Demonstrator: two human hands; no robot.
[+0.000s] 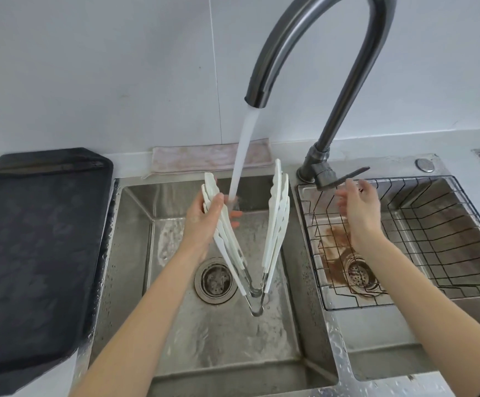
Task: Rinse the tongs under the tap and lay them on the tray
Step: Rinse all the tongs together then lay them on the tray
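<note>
Water on; stream falls from the tap into the left basin of the sink.

Tongs: white, spread in a wide V, hinge low and toward the person, tips up toward the tap. Looks like more than 1 pair stacked, 3 perhaps; count not certain. Stream passes between the 2 arms of the V, close to the left one.

Left hand: closed around the left arm of the tongs, thumb over the front, fingertips showing behind in the water. Sole hold on the tongs.

Right hand: loosely open, holding nothing, right of the tap base and just below the lever, above the wire rack. Not touching the tongs.

Tray: dark, wet, left of the sink.

Judgement: rinse under way, placing not begun. Tray lies on the holding hand's side, so the left hand is nearer; a leftward carry over the sink rim suffices. Long axis runs hinge-to-tips, near upright; it must tip flat before laying. Right hand is placed for the lever.
</note>
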